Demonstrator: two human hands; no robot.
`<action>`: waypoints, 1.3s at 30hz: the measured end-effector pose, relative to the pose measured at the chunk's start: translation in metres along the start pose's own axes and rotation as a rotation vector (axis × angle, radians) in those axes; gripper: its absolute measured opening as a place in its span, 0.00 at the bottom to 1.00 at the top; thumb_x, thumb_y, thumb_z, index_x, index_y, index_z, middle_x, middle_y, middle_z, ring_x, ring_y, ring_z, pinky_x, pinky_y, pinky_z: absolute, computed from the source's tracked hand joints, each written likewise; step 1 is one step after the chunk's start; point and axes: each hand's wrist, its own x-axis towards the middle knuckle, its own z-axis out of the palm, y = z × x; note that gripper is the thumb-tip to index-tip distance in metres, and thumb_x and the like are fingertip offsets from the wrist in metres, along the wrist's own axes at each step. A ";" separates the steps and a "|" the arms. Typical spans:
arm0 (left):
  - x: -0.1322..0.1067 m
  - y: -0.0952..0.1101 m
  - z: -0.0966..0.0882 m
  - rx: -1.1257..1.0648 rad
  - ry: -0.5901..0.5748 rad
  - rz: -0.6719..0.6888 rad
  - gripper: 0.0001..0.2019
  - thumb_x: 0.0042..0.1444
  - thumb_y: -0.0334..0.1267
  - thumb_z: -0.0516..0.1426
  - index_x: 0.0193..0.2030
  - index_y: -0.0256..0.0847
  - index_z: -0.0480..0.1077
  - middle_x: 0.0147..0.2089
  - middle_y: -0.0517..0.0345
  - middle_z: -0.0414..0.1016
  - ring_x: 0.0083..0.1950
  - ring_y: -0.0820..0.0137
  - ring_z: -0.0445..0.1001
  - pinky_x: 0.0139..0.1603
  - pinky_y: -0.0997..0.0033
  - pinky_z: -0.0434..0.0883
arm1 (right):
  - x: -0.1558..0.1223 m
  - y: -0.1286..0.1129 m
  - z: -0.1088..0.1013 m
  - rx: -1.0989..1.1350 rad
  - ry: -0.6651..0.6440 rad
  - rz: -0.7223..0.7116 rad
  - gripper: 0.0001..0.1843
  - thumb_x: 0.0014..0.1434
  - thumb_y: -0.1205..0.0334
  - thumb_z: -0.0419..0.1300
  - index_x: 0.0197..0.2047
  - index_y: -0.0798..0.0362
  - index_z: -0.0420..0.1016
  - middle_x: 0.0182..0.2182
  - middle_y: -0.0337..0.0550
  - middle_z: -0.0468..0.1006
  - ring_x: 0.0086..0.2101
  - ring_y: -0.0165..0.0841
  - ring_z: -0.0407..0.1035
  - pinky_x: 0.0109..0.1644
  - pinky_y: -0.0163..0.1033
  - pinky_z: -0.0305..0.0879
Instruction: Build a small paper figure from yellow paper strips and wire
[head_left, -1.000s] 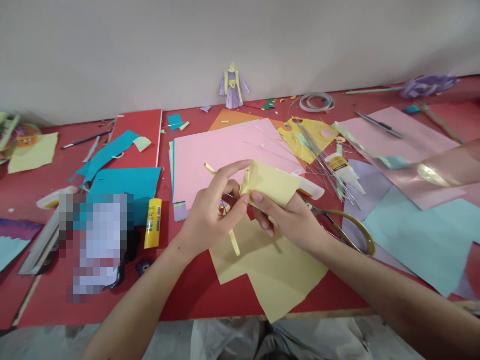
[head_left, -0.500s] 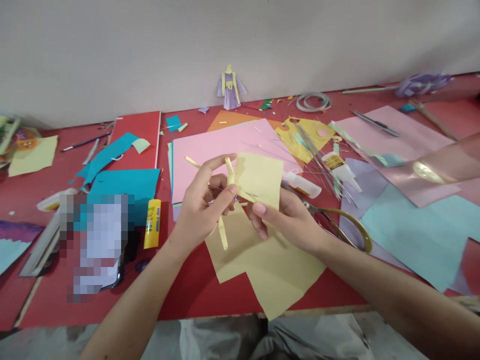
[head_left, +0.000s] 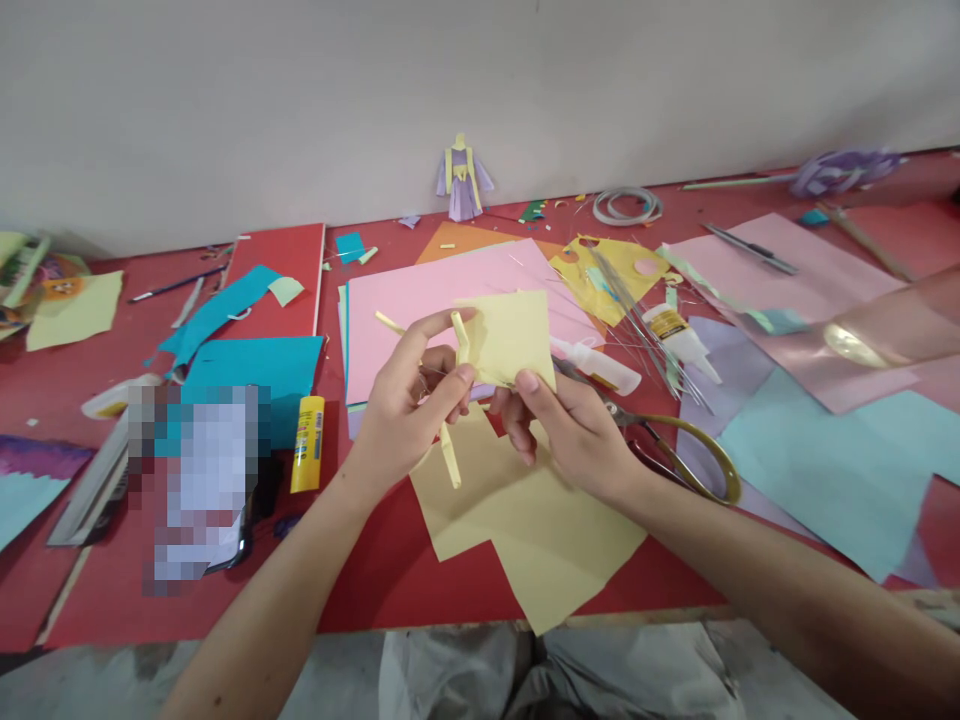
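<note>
My left hand is closed around a figure of rolled pale yellow paper, whose thin tubes stick out above, to the left and below the fingers. Between both hands a small pale yellow paper square stands up against the figure. My right hand pinches the square's lower edge between thumb and fingers. Some of the figure is hidden behind my left fingers. Under my hands lies a larger cut sheet of pale yellow paper.
Scissors lie beside my right wrist, near a glue bottle and thin wires. A glue stick and a blurred phone are at left. Another person's forearm reaches in from the right. A purple paper doll leans at the wall.
The paper square has shifted slightly left and up against the figure. My right thumb has moved up onto its lower edge, which now looks more level. My left hand keeps its hold.
</note>
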 end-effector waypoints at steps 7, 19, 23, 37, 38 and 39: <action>-0.001 0.000 0.000 0.036 0.010 0.052 0.17 0.63 0.33 0.54 0.59 0.45 0.64 0.24 0.67 0.63 0.24 0.76 0.65 0.26 0.74 0.67 | -0.001 -0.001 0.000 -0.005 -0.009 0.016 0.22 0.68 0.45 0.47 0.33 0.53 0.69 0.18 0.33 0.65 0.18 0.24 0.61 0.22 0.32 0.60; -0.007 -0.002 0.002 0.172 -0.052 0.198 0.20 0.61 0.30 0.54 0.60 0.44 0.64 0.23 0.67 0.60 0.25 0.76 0.63 0.28 0.74 0.65 | -0.003 -0.003 0.001 -0.118 -0.051 0.020 0.24 0.63 0.49 0.57 0.20 0.53 0.63 0.14 0.34 0.64 0.17 0.25 0.59 0.22 0.33 0.57; -0.007 -0.002 0.002 0.195 -0.051 0.220 0.20 0.61 0.29 0.54 0.60 0.45 0.63 0.24 0.67 0.61 0.25 0.76 0.63 0.29 0.74 0.65 | -0.003 -0.002 0.000 -0.019 -0.076 0.044 0.23 0.64 0.49 0.57 0.22 0.53 0.64 0.15 0.33 0.64 0.17 0.24 0.59 0.23 0.33 0.57; -0.006 -0.003 0.003 0.216 -0.042 0.203 0.21 0.62 0.30 0.54 0.61 0.42 0.62 0.25 0.68 0.61 0.26 0.77 0.65 0.30 0.77 0.67 | -0.001 -0.006 0.000 0.039 -0.064 0.090 0.21 0.64 0.52 0.57 0.23 0.54 0.64 0.16 0.33 0.64 0.19 0.23 0.60 0.24 0.32 0.59; -0.006 -0.003 0.003 0.222 -0.039 0.199 0.21 0.62 0.30 0.54 0.61 0.42 0.62 0.25 0.68 0.61 0.26 0.77 0.65 0.29 0.78 0.67 | 0.000 -0.006 -0.001 0.034 -0.070 0.091 0.21 0.64 0.52 0.57 0.23 0.54 0.64 0.16 0.33 0.64 0.19 0.24 0.61 0.25 0.32 0.59; -0.006 -0.003 0.003 0.231 -0.036 0.196 0.21 0.62 0.30 0.54 0.61 0.42 0.62 0.25 0.68 0.61 0.26 0.77 0.65 0.29 0.78 0.67 | 0.000 -0.005 -0.001 0.025 -0.078 0.095 0.21 0.64 0.51 0.57 0.23 0.54 0.64 0.16 0.33 0.65 0.19 0.24 0.61 0.25 0.33 0.60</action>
